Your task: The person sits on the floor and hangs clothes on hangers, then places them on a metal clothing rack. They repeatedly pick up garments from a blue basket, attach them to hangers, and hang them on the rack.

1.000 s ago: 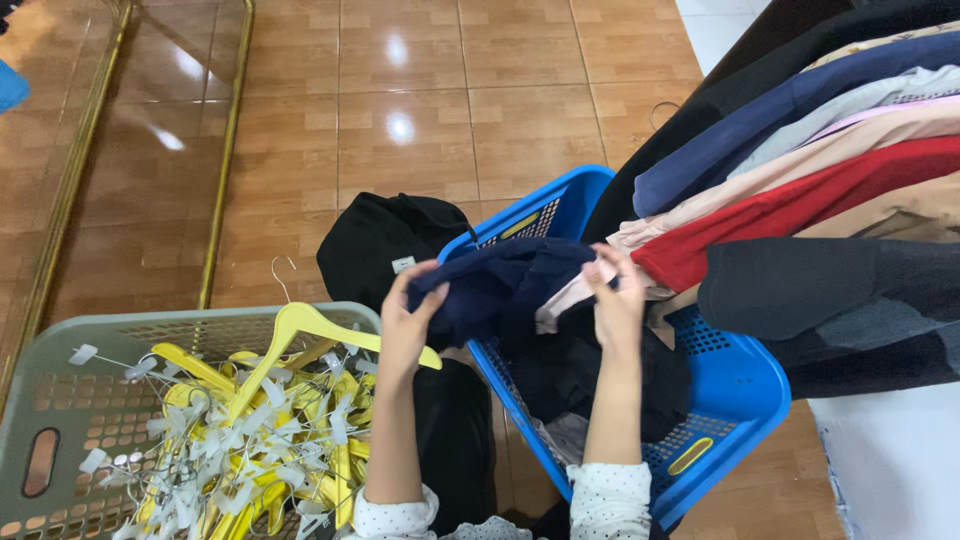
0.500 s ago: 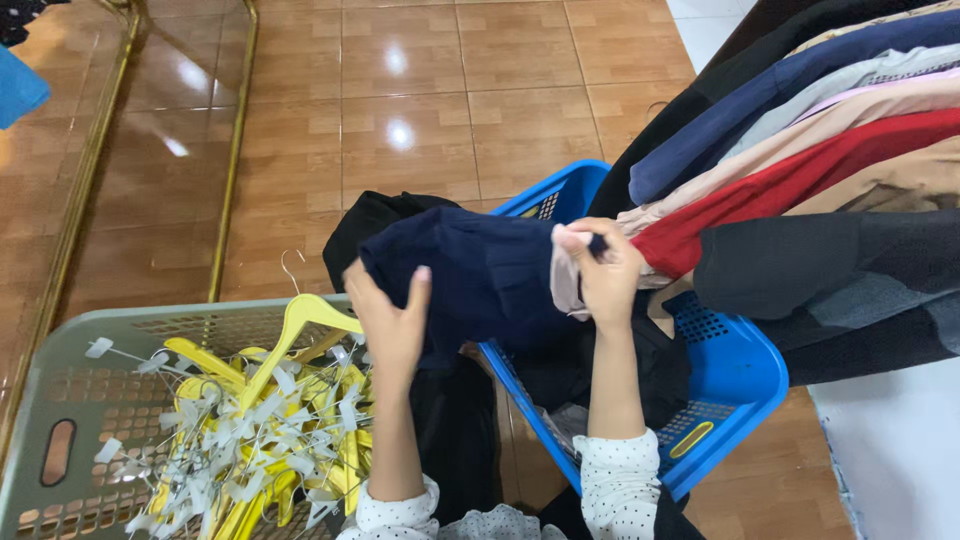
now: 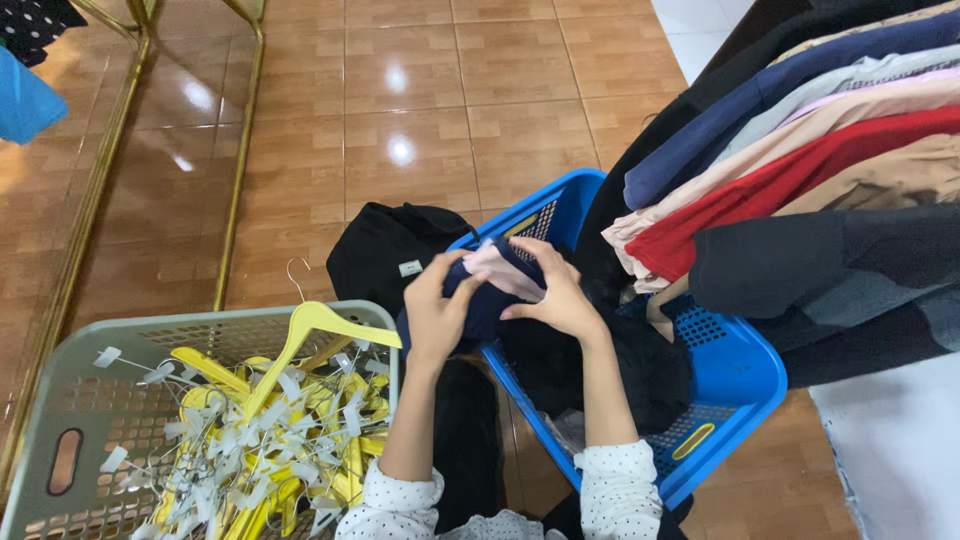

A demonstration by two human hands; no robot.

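My left hand (image 3: pixel 437 312) and my right hand (image 3: pixel 556 293) both grip a dark navy garment (image 3: pixel 487 302) with a pale pink lining showing at its top. I hold it bunched between the hands over the near-left rim of a blue plastic basket (image 3: pixel 730 370). More dark clothes (image 3: pixel 600 370) lie inside that basket below my right forearm. My sleeves are white with small dots.
A grey-green basket (image 3: pixel 60 400) at lower left holds several yellow hangers (image 3: pixel 310 325) with white clips. A black bag (image 3: pixel 385 250) sits on the tiled floor behind my hands. Hanging garments (image 3: pixel 800 170) in navy, pink, red and black crowd the right. A gold rail frame (image 3: pixel 235 160) stands at left.
The garment was spread wide between my hands; now my hands have come together and the cloth is gathered into a small bundle, lower and nearer the basket rim.
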